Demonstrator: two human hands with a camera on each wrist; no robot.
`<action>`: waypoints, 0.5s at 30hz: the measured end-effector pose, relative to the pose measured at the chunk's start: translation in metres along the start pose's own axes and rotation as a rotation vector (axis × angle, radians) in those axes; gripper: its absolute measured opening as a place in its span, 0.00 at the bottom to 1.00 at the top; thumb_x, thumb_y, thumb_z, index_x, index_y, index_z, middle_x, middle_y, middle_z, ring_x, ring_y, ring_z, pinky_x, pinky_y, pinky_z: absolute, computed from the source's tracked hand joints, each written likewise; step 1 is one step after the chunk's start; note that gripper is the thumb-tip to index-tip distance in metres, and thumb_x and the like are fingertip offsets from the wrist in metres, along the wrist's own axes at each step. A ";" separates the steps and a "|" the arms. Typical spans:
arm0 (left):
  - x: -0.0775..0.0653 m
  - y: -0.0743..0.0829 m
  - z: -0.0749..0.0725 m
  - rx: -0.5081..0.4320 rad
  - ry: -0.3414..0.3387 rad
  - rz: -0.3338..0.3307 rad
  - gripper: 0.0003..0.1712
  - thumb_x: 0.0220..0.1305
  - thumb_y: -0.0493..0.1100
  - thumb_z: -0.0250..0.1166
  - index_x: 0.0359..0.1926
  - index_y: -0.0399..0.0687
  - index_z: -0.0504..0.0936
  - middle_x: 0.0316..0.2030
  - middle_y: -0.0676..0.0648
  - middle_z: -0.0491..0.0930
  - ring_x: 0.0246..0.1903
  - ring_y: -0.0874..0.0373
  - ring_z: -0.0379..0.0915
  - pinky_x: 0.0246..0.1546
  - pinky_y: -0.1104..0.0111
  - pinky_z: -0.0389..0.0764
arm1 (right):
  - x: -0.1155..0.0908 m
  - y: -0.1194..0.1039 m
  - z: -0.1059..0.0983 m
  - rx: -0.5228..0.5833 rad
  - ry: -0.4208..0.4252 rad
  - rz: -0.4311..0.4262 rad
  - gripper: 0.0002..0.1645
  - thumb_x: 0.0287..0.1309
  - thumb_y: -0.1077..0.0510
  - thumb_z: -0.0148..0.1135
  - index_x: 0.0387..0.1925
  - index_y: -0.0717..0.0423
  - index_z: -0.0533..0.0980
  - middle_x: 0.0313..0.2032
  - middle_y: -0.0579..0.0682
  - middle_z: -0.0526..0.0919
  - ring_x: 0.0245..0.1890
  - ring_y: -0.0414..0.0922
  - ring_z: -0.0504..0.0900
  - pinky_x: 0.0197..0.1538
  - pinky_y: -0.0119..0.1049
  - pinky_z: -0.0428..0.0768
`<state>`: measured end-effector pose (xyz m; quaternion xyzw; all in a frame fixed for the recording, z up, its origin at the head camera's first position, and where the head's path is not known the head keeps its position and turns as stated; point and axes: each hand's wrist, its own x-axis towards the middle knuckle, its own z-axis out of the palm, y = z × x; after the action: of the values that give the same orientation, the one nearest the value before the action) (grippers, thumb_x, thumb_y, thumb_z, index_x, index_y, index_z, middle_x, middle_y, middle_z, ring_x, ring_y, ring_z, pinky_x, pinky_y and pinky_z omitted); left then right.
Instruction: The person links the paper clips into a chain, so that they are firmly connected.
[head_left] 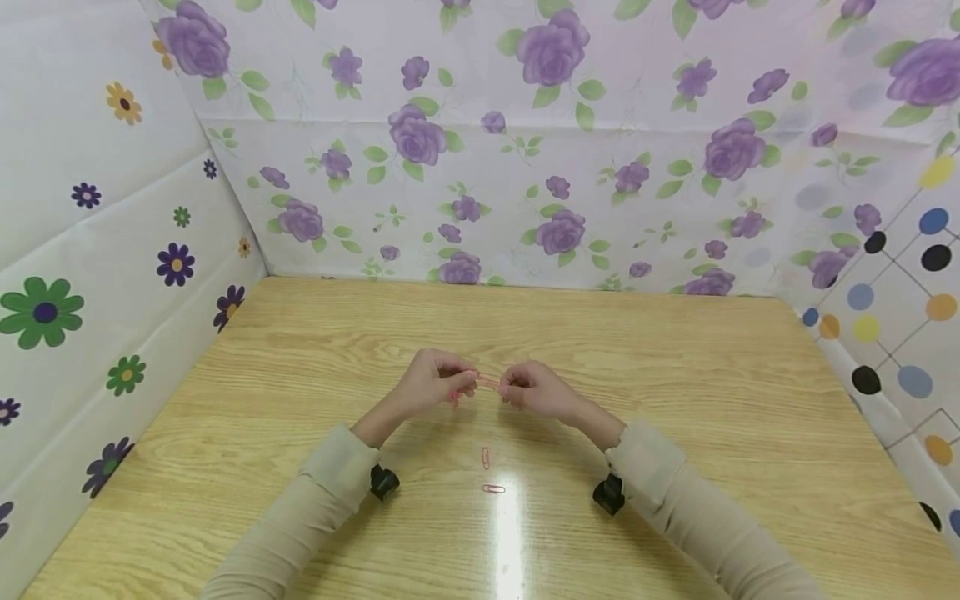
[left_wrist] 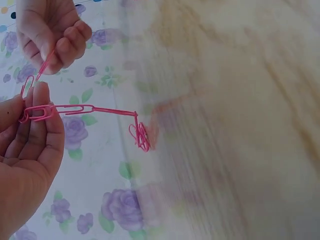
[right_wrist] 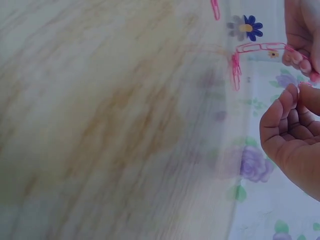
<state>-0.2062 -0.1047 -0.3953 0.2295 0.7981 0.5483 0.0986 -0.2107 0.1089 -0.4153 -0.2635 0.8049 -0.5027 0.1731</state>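
Note:
Above the middle of the table, my left hand (head_left: 429,385) pinches a chain of linked pink paper clips (left_wrist: 75,108) between thumb and fingers. The chain's free part stretches out past the fingers, its end a tangled bunch (left_wrist: 141,136) near the tabletop. Close by on the right, my right hand (head_left: 546,390) pinches a pink paper clip (left_wrist: 45,66) that slants toward the left fingertips. Pink wire spans the small gap between both hands. Whether that clip is hooked into the chain, I cannot tell. Fingers partly hide the joined clips.
Two loose pink paper clips, one upright in the view (head_left: 485,457) and one lying crosswise (head_left: 493,489), are on the glossy wooden table (head_left: 315,333) nearer me. Flower-patterned sheets (head_left: 450,192) stand along the back and sides. A black wrist camera (head_left: 384,482) sits under each sleeve.

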 end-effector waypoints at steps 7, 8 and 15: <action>-0.007 0.017 0.002 -0.039 -0.066 0.025 0.06 0.61 0.30 0.58 0.35 0.28 0.80 0.28 0.32 0.80 0.30 0.35 0.76 0.26 0.46 0.75 | 0.001 -0.004 -0.001 0.159 -0.012 0.049 0.13 0.65 0.64 0.46 0.35 0.75 0.70 0.29 0.69 0.72 0.28 0.55 0.71 0.36 0.49 0.73; -0.007 0.018 0.003 -0.040 -0.063 0.030 0.06 0.61 0.29 0.58 0.34 0.28 0.80 0.28 0.32 0.80 0.30 0.34 0.76 0.26 0.46 0.75 | 0.001 -0.004 -0.001 0.169 -0.017 0.058 0.13 0.65 0.64 0.46 0.36 0.75 0.69 0.30 0.69 0.72 0.29 0.58 0.71 0.37 0.51 0.73; -0.005 0.013 0.003 -0.035 -0.067 0.031 0.06 0.61 0.30 0.58 0.33 0.27 0.78 0.27 0.35 0.80 0.29 0.35 0.76 0.26 0.44 0.74 | 0.003 -0.003 0.000 0.251 -0.043 0.107 0.13 0.66 0.63 0.46 0.36 0.75 0.68 0.31 0.68 0.72 0.31 0.59 0.71 0.39 0.49 0.74</action>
<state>-0.1974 -0.1002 -0.3850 0.2584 0.7809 0.5557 0.1207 -0.2121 0.1065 -0.4126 -0.2071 0.7447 -0.5837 0.2485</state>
